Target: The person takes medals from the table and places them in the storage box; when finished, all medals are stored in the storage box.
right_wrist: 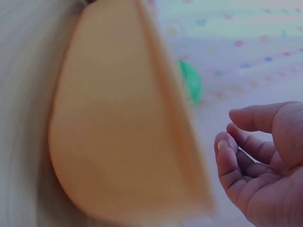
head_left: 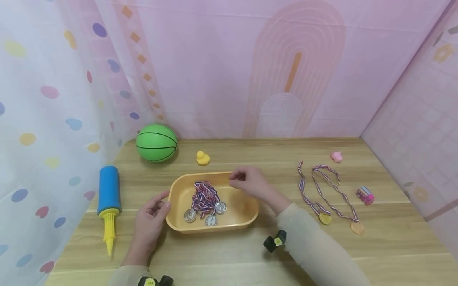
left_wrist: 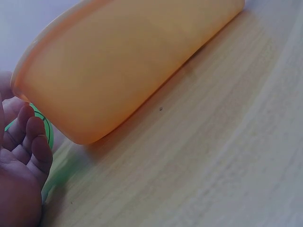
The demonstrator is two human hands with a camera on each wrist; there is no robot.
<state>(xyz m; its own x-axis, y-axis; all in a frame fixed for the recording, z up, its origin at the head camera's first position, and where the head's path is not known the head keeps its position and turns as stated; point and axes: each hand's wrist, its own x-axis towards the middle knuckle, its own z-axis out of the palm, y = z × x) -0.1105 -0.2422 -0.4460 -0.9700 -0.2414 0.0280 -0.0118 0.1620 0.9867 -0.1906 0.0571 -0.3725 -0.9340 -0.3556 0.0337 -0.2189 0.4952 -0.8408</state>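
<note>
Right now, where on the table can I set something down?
In front of the orange tray, between left hand and right sleeve; also along the back, between yellow duck and pink toy. Crowded: inside the tray, silver medals.

Beige long slvs, blk wrist cams w/ sm yellow labels

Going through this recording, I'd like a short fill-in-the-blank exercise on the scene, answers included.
1. The tray holds ____ silver medals.
2. The left hand is at the tray end nearer the pump, whose nozzle is ____.
3. The right hand holds ____.
4. The ball is ____.

Missing words: three; yellow; nothing; green.
</note>
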